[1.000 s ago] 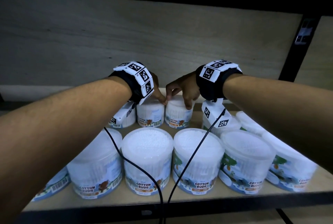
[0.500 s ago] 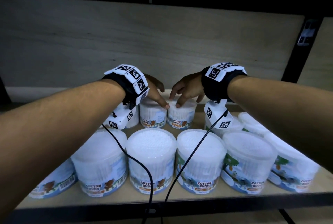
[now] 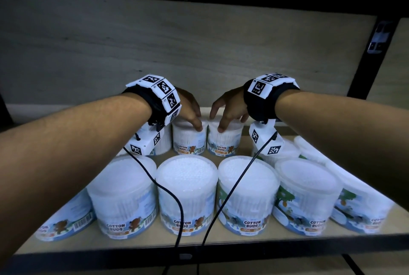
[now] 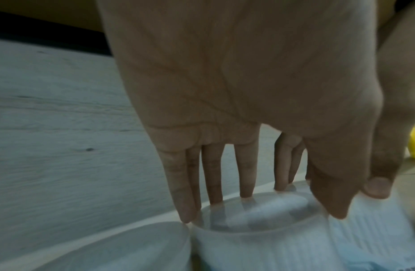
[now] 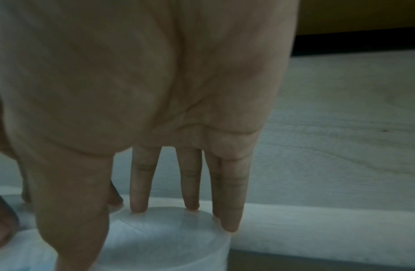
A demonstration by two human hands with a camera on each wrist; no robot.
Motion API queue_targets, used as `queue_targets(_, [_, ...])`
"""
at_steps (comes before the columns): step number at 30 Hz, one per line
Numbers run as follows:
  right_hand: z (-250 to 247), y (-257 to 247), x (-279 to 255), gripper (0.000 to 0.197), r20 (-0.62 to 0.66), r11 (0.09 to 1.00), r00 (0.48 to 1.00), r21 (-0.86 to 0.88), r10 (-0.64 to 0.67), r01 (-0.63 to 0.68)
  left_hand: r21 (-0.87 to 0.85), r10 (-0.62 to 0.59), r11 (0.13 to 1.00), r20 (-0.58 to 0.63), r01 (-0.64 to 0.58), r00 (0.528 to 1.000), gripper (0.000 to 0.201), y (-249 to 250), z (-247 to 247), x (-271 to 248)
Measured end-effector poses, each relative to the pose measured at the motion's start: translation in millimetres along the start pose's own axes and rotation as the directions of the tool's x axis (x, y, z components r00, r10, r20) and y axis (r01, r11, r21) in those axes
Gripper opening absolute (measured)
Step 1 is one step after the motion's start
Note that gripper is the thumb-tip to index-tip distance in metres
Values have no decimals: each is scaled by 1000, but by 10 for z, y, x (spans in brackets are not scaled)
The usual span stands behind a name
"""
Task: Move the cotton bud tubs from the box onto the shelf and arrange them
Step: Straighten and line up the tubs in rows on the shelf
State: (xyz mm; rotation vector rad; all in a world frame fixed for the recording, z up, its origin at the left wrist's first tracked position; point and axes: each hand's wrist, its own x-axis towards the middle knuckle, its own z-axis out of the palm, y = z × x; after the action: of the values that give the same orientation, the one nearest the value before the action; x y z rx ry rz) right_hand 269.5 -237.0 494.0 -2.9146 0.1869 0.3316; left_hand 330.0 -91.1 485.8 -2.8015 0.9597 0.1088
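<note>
Two small cotton bud tubs stand side by side in the back row of the wooden shelf. My left hand reaches down over the left tub; its fingers touch the lid's far rim and its thumb presses the near side. In the left wrist view the left hand grips that tub from above. In the same way my right hand holds the right tub, with the fingertips of the hand on the lid rim of the tub.
Several larger cotton bud tubs fill the front row, and the wrist camera cables hang over them. More tubs stand at the back left and back right. A wood back panel and a black upright close the shelf.
A second ago the fingertips of both hands met between the two back tubs. The hands have since drawn apart, and each now sits over its own tub.
</note>
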Motion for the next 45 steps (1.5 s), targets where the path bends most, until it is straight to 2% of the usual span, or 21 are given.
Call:
queue_targets(8, [13,59,58,57,32,1000,999,-5,0,0,27,-38,999,-14,38,999,66,77,-7,19])
queue_targets(15, [30,46,21,57,18,999,999,-42,-30,31,54,-46,998,32,44,998,67,112,-48,-35])
queue_targets(24, [87,48,-144,51,6,996,998,-56,-66,66,161,-13,987,117,-6,993,67,129,-84,-90])
queue_targets(36, [147,-16,-466,51,18,990,996,-113,-83,85,40,-32,999,63,30,997,61,164,-83,-361])
queue_targets(45, [175,-57,-668,52,43,990,997,-117,-68,73,-24,-20,999,85,22,996,52,207,-90,-579])
